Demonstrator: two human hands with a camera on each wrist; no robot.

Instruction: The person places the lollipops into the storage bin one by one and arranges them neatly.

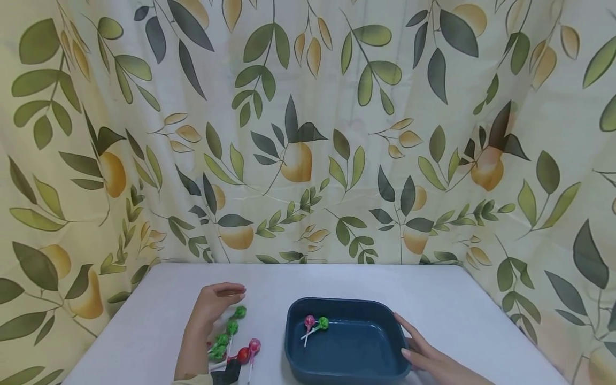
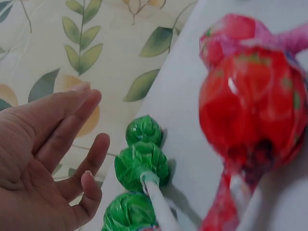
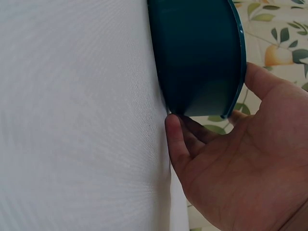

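Observation:
My left hand hovers over the left of the table, fingers loosely bent and nothing held. Close beside it in the left wrist view are green-wrapped lollipops and a red-wrapped lollipop. A pink lollipop lies at the right of this group. In the middle of the table stands a dark blue rectangular box. Inside at its left lie a pink lollipop and a green lollipop, sticks crossed. Spread fingers of my right hand touch the box's right outer side.
A white cloth covers the table. Behind it and along both sides hangs a curtain printed with leaves and fruit. A black strap sits at the left wrist, close to the lollipops.

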